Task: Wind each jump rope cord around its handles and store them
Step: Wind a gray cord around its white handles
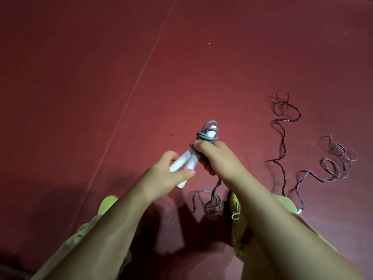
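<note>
While both hands grip white handles (186, 161), grey cord (207, 134) wound, no writing legible

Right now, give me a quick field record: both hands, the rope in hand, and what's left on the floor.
left hand: grips the lower ends of the two white handles
right hand: grips the handles at the wrap
grey cord: several turns wound round the handles' upper ends
cord tail: hangs from the right hand to a loose heap on the floor between the shoes
dark rope: unwound, on the floor at right
pale rope: unwound, loosely looped, farther right
floor: red mat
</note>
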### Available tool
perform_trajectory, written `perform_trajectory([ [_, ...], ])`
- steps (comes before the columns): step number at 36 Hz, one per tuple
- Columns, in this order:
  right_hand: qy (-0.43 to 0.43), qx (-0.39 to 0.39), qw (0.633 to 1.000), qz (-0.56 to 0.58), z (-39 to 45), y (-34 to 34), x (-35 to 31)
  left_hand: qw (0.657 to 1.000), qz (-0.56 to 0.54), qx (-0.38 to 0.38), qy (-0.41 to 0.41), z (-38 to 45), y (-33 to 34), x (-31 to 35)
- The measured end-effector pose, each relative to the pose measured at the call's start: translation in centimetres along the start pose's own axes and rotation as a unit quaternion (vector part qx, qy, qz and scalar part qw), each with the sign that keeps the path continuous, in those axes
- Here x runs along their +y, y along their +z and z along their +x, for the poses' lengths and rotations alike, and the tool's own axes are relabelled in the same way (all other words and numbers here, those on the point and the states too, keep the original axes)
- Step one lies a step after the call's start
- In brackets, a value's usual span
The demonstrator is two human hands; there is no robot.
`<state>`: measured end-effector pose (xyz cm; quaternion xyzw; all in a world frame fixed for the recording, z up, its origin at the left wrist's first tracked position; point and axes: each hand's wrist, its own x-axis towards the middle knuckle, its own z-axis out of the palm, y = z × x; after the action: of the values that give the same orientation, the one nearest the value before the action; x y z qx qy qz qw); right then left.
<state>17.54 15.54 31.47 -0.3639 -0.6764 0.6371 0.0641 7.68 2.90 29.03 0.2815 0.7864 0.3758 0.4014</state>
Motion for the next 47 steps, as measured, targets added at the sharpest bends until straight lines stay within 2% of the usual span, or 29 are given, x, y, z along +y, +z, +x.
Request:
perform_trajectory([
  [2, -0.028, -0.031, 0.998, 0.04, -0.3, -0.1, -0.3, 0.99, -0.098, -0.099, -0.017, -0.5, -0.4, 0.3],
  [3, -0.036, -0.05, 0.996, 0.066, -0.4, -0.2, -0.3, 0.971, -0.171, -0.161, -0.04, -0.8, -0.6, 0.4],
  [5, -0.056, -0.086, 0.99, 0.099, -0.5, -0.4, -0.1, 0.908, -0.292, -0.291, -0.075, -1.3, -0.8, 0.4],
  [7, -0.064, -0.108, 0.983, 0.137, -0.5, -0.6, 0.1, 0.839, -0.376, -0.386, -0.076, -1.4, -0.7, 0.4],
  [10, -0.063, -0.147, 0.973, 0.166, -0.6, -1.0, 0.1, 0.766, -0.47, -0.43, -0.091, -1.4, 0.2, 0.6],
  [12, -0.066, -0.178, 0.973, 0.132, -0.6, -1.3, 0.0, 0.741, -0.5, -0.441, -0.085, -1.5, 0.7, 0.6],
  [14, -0.071, -0.195, 0.973, 0.099, -0.5, -1.5, 0.0, 0.73, -0.524, -0.43, -0.085, -1.4, 0.8, 0.8],
  [15, -0.071, -0.197, 0.974, 0.084, -0.5, -1.7, 0.0, 0.735, -0.526, -0.416, -0.093, -1.4, 0.8, 0.9],
  [17, -0.064, -0.187, 0.979, 0.045, -0.6, -2.1, -0.1, 0.771, -0.502, -0.373, -0.121, -1.4, 0.8, 1.3],
  [21, -0.031, -0.13, 0.99, -0.048, -0.4, -2.7, 0.2, 0.88, -0.388, -0.244, -0.127, -1.2, 1.1, 1.6],
  [23, -0.014, -0.108, 0.991, -0.079, -0.3, -2.5, 0.5, 0.916, -0.332, -0.187, -0.121, -1.0, 1.4, 1.6],
  [27, 0.006, -0.07, 0.991, -0.11, -0.2, -2.2, 0.8, 0.935, -0.297, -0.145, -0.127, -1.1, 1.8, 1.8],
  [32, 0.002, -0.009, 0.972, -0.235, -0.1, -1.9, 0.9, 0.966, -0.225, -0.044, -0.118, -0.5, 1.8, 1.2],
  [36, 0.006, -0.018, 0.982, -0.19, 0.2, -1.3, 1.3, 0.989, -0.131, 0.026, -0.061, 0.2, 1.6, 0.0],
  [40, 0.031, -0.018, 0.99, -0.135, 0.1, -0.7, 1.6, 0.994, -0.058, 0.081, -0.038, 0.4, 1.1, -0.7],
  [43, 0.041, 0.0, 0.994, -0.105, 0.1, -0.4, 1.7, 0.996, -0.02, 0.084, -0.031, 0.3, 1.1, -0.5],
  [47, 0.029, 0.002, 0.998, -0.064, 0.1, 0.0, 1.5, 0.996, -0.053, 0.057, -0.042, 0.1, 0.8, -0.2],
])
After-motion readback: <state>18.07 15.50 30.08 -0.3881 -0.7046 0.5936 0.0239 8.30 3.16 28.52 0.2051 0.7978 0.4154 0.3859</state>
